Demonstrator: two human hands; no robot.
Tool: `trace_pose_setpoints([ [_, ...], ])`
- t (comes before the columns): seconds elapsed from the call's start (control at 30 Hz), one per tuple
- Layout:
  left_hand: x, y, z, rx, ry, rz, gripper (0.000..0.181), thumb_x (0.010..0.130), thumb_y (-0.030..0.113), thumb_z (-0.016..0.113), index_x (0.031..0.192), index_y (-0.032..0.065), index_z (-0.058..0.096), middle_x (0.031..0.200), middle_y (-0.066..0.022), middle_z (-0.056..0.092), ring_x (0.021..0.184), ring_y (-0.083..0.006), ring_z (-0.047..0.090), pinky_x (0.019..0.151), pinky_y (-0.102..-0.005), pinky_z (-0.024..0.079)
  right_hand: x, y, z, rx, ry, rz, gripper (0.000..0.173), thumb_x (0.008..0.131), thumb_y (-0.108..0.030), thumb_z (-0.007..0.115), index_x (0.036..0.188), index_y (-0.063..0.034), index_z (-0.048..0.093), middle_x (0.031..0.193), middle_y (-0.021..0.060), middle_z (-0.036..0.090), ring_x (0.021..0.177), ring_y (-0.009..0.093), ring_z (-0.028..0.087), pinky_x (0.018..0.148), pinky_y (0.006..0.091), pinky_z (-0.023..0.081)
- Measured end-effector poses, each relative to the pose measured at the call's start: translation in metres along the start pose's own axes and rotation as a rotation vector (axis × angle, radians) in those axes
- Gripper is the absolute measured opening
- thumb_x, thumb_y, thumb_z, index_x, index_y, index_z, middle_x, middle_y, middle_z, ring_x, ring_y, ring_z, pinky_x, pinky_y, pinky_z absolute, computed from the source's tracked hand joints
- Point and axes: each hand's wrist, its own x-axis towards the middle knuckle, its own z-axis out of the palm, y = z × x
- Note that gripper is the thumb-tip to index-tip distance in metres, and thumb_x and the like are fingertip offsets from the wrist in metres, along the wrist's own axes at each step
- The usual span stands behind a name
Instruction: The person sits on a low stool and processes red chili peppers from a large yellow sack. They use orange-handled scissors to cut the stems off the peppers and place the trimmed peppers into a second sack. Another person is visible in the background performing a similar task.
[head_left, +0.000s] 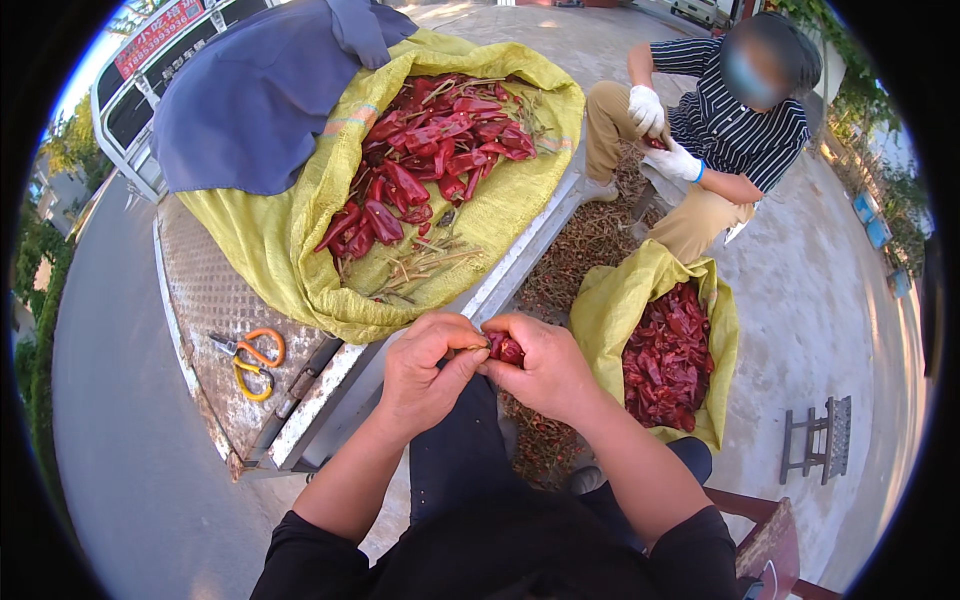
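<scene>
In my right hand (536, 364) is a dried red chili pepper (506, 349), held in front of my body. The thumb and fingers of my left hand (435, 367) pinch the stem end of that pepper. Beyond my hands, a yellow woven sack (525, 225) lies open on the truck bed, with whole dried red peppers (427, 150) and loose stems (439, 259) in it. To the right of my hands stands a second yellow woven sack (600, 300), filled with red peppers (667, 360).
Scissors (251, 360) with orange and yellow handles lie on the rusty truck bed (217, 262). Blue cloth (247, 97) covers part of the large sack. Stem litter (577, 247) covers the ground. A gloved person (735, 120) sits opposite, handling a pepper. A small stool (817, 439) is at right.
</scene>
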Motion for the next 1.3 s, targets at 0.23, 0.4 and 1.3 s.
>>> trace_pose_setpoints([
  [0.23, -0.019, -0.008, 0.018, -0.667, 0.03, -0.367, 0.007, 0.099, 0.008, 0.067, 0.104, 0.0025, 0.065, 0.1, -0.0062, 0.069, 0.085, -0.014, 0.062, 0.078, -0.0292, 0.051, -0.013, 0.003, -0.009, 0.122, -0.129, -0.029, 0.015, 0.091, -0.017, 0.074, 0.096, -0.004, 0.067, 0.08, 0.0123, 0.061, 0.07, 0.029, 0.061, 0.065, 0.0387, 0.049],
  [0.4, -0.023, 0.0, 0.029, -1.088, 0.094, -0.577, 0.01, 0.102, 0.016, 0.065, 0.103, 0.0056, 0.063, 0.098, -0.0046, 0.067, 0.082, -0.0105, 0.057, 0.076, -0.0262, 0.047, -0.021, 0.011, -0.011, 0.319, -0.193, 0.018, 0.015, 0.092, -0.013, 0.073, 0.1, -0.0016, 0.068, 0.08, 0.0039, 0.06, 0.069, 0.012, 0.056, 0.062, 0.0303, 0.045],
  [1.3, -0.006, 0.008, 0.038, 0.007, -0.312, 0.185, 0.017, 0.094, 0.012, 0.067, 0.083, 0.0036, 0.057, 0.07, -0.0132, 0.054, 0.064, -0.0361, 0.057, 0.058, -0.0435, 0.046, -0.057, 0.036, -0.019, 1.359, -0.245, 0.493, 0.021, 0.096, -0.023, 0.073, 0.093, -0.0033, 0.067, 0.069, 0.0, 0.055, 0.059, 0.008, 0.048, 0.051, 0.0251, 0.038],
])
